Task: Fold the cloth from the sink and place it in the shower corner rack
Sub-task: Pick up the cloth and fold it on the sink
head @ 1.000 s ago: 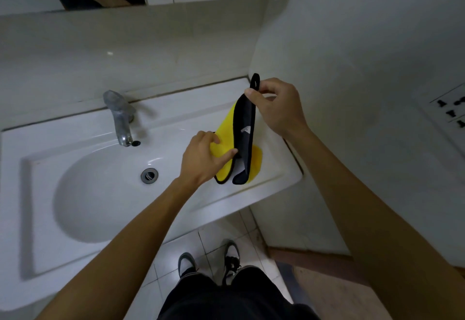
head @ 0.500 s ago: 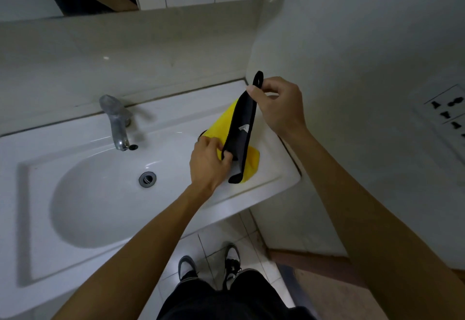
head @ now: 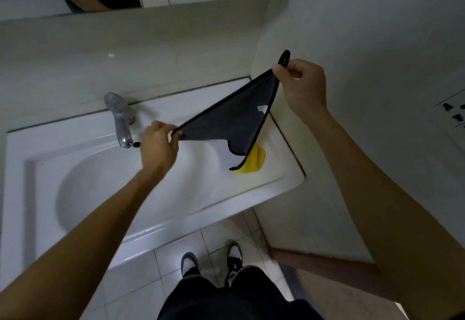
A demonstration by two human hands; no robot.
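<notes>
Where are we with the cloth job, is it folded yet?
Done: the cloth is up off the sink, held above the basin. In hand: the left hand and right hand each pinch a corner and stretch it open, dark side up, a yellow corner hanging down, the hanging loop by the right hand. Left: no fold shows yet, and the shower corner rack is not in view.
</notes>
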